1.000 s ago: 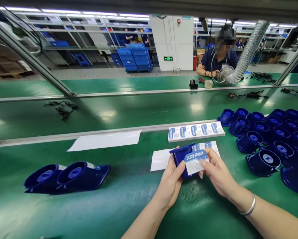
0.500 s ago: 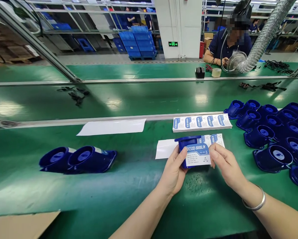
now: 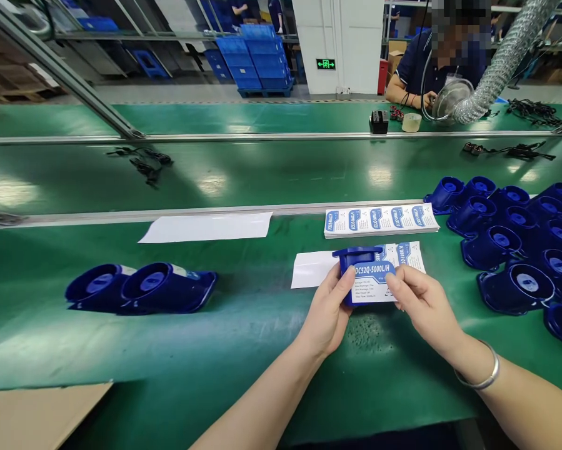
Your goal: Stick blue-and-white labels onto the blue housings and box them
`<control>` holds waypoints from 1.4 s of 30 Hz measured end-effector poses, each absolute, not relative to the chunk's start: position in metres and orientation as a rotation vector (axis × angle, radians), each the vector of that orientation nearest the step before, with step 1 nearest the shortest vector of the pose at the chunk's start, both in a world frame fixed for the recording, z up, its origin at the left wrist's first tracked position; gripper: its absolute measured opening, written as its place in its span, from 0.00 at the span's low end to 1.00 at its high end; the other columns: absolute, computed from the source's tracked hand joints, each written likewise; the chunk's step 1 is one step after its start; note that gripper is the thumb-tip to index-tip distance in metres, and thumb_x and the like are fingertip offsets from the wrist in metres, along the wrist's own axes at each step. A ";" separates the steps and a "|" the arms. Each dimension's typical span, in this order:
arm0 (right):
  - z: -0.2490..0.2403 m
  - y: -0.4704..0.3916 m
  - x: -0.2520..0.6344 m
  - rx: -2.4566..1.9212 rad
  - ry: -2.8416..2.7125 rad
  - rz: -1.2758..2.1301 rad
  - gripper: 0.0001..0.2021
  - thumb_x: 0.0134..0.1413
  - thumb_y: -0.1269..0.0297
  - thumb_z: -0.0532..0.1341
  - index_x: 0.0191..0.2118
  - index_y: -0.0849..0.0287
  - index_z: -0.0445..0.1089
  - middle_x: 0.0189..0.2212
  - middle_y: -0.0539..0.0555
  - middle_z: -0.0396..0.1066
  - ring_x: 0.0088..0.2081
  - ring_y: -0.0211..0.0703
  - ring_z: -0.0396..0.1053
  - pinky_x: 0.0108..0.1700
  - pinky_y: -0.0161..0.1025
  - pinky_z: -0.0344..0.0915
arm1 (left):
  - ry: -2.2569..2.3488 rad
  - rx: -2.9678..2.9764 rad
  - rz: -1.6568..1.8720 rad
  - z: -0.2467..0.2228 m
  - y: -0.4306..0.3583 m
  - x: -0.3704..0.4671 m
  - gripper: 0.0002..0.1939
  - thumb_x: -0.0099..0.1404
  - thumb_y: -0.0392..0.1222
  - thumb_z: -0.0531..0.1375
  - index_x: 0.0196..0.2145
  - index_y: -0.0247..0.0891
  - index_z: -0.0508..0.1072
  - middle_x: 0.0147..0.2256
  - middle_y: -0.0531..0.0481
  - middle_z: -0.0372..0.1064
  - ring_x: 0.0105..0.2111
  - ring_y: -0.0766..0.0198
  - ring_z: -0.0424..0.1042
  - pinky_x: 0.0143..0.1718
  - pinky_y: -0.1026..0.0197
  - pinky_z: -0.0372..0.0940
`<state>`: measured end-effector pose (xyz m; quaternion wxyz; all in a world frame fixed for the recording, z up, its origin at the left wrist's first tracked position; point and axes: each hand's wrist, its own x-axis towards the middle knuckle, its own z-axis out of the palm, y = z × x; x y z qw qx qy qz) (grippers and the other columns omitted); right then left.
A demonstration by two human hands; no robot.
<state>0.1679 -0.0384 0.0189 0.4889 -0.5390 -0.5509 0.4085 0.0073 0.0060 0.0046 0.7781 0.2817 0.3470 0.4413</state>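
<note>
My left hand (image 3: 325, 309) is closed around a dark blue plastic housing (image 3: 356, 255), held above the green table. Across the housing's side lies a white and blue label (image 3: 369, 289) printed "DC52Q-5000L/H". The thumb and fingers of my right hand (image 3: 421, 303) pinch the label's right end, the thumb pressing on its face. Just behind the housing is a label sheet (image 3: 409, 255), its left part bare white backing. Farther back lies a stack of label sheets (image 3: 379, 222).
Many dark blue housings (image 3: 501, 240) crowd the right side. Two labelled housings (image 3: 154, 286) lie at left, near a blank white sheet (image 3: 205, 228). Cardboard (image 3: 37, 415) covers the near left corner. A metal rail (image 3: 243, 137) crosses behind; a person (image 3: 412, 81) sits beyond.
My right thumb has moved left onto the label's face, and the label now lies closer against the housing. The whole view has shifted slightly, with the table appearing higher.
</note>
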 end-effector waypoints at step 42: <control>0.014 -0.040 0.158 -1.151 -1.417 0.951 0.19 0.69 0.59 0.56 0.25 0.56 0.55 0.22 0.45 0.54 0.26 0.36 0.53 0.30 0.37 0.49 | 0.570 0.449 0.964 -0.001 0.001 0.002 0.16 0.61 0.49 0.69 0.42 0.36 0.81 0.41 0.44 0.80 0.50 0.47 0.76 0.56 0.48 0.69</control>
